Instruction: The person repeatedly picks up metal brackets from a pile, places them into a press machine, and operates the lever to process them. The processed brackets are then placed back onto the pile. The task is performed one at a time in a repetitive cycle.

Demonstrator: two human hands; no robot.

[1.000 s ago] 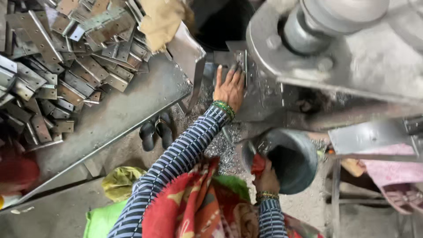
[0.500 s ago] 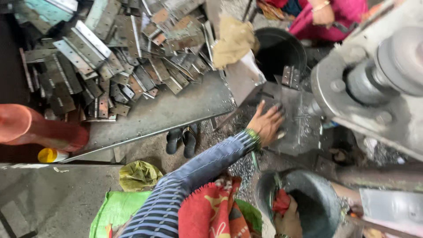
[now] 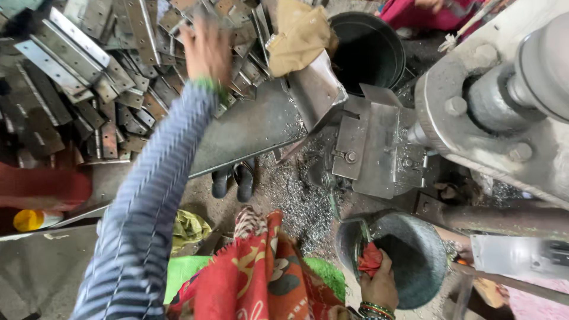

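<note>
The left hand point(image 3: 206, 50), blurred, hovers over the heap of flat metal brackets point(image 3: 112, 77) on the steel table point(image 3: 249, 133); its grip cannot be told. The right hand point(image 3: 379, 284) clutches a red cloth point(image 3: 370, 259) at the rim of a grey metal bowl point(image 3: 415, 255).

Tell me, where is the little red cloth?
In the head view, low and right of centre: the red cloth is under the right hand, on the rim of the grey metal bowl.

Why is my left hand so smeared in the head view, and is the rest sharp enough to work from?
Head view: the left hand and striped sleeve are motion-blurred over the metal brackets; the right hand holding a red cloth at the grey pan is sharp; lighting is flat and soft, without strong glare.
</note>
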